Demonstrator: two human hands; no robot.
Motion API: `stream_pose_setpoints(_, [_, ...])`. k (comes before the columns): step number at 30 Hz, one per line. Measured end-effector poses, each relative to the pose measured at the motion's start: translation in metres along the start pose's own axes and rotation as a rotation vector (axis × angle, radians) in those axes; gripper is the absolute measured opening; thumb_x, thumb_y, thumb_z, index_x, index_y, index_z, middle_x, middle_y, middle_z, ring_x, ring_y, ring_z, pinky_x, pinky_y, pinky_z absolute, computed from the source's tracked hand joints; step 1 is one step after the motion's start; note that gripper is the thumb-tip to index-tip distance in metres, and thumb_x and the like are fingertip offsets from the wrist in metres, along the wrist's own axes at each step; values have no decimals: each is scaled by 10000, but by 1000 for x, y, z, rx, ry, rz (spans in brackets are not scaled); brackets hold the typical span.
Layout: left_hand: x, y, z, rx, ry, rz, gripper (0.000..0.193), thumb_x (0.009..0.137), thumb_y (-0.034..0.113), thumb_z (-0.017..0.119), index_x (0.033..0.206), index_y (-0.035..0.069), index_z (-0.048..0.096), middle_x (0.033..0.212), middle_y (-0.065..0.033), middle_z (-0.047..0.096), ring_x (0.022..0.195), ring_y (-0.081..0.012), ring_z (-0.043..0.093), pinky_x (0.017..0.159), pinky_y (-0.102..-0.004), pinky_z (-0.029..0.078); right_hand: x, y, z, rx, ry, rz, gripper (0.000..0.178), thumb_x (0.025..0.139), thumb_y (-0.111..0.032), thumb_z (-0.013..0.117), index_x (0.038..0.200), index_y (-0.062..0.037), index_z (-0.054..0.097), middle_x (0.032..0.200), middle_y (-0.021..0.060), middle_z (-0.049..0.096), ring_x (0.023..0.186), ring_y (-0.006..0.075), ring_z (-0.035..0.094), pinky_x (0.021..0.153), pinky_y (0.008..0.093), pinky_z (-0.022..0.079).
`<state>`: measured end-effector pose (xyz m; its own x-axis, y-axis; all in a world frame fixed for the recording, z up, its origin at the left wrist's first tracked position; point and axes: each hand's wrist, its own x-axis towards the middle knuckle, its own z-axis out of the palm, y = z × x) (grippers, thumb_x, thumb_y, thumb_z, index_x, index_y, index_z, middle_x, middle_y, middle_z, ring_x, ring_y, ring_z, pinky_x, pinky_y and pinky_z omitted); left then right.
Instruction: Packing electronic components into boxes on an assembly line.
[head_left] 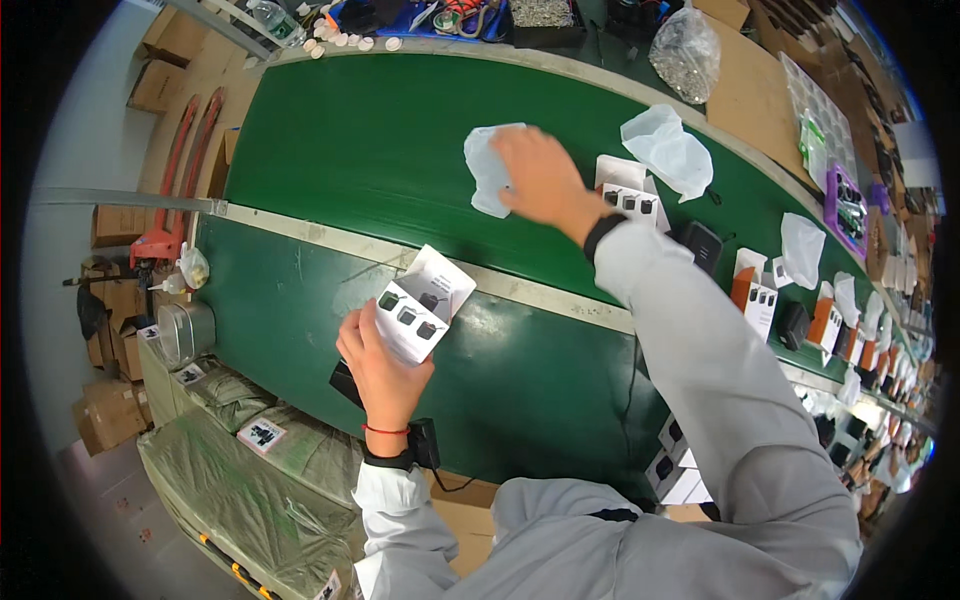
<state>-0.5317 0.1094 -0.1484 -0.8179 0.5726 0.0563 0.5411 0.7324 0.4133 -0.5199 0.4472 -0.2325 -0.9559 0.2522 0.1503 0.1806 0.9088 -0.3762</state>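
Note:
My left hand [382, 372] is closed around a small white printed carton [415, 310], whose flaps stand up at the top. My right arm stretches across the green belt, and my right hand [545, 180] is over a thin translucent plastic bag [484, 175]. Motion smears its fingers, so whether they grip the bag is unclear. A black object [346, 382] lies partly hidden beside my left hand. By my left wrist is a black block [424, 444] with a cord.
To the right, the green belt [340, 130] carries more white cartons [753, 300], plastic bags [668, 150] and black devices [702, 245]. A pale rail [310, 235] separates it from the near worktop [270, 290]. Wrapped bales [250, 470] and a metal tin [187, 332] stand left.

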Motion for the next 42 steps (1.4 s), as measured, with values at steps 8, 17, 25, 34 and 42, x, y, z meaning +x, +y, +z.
stream_pose_setpoints(8, [-16,22,8,-113,14,-17,948,568,98,882,1403,-3,445,1344,-203,448,1242,-424,454,1054,-503,400,-41,-13,20,-221,227,-180,216,812,-143,675,1011,-125,594,1044,48,634,1043,243,617,842,394,477])
stream_pose_setpoints(17, [-50,13,10,-175,74,-72,949,564,108,884,1396,-5,443,1337,-203,442,1242,-415,457,1064,-495,396,-59,-18,-27,-133,57,-38,133,869,-84,607,973,-110,528,808,91,678,792,324,694,697,471,532])
stream_pose_setpoints(25, [-72,13,13,-229,313,27,1002,568,86,894,1433,16,392,1405,-204,438,1299,-407,405,1109,-500,337,-67,-48,-69,49,191,252,152,953,-210,583,1073,-124,543,907,139,725,799,378,713,653,504,549])
stream_pose_setpoints(34, [-89,32,-14,-46,178,-8,919,586,109,861,1413,31,468,1343,-200,513,1251,-419,453,1088,-520,359,-110,-78,-105,-180,315,-124,438,747,-244,813,1103,-62,635,1248,129,582,1049,297,628,882,407,521])
stream_pose_setpoints(42, [-77,82,-18,-174,73,254,930,557,76,838,1415,45,481,1329,-175,522,1248,-403,446,1080,-499,381,-144,-78,-45,819,-102,492,518,692,-319,924,1006,15,683,921,187,731,823,288,714,724,381,548])
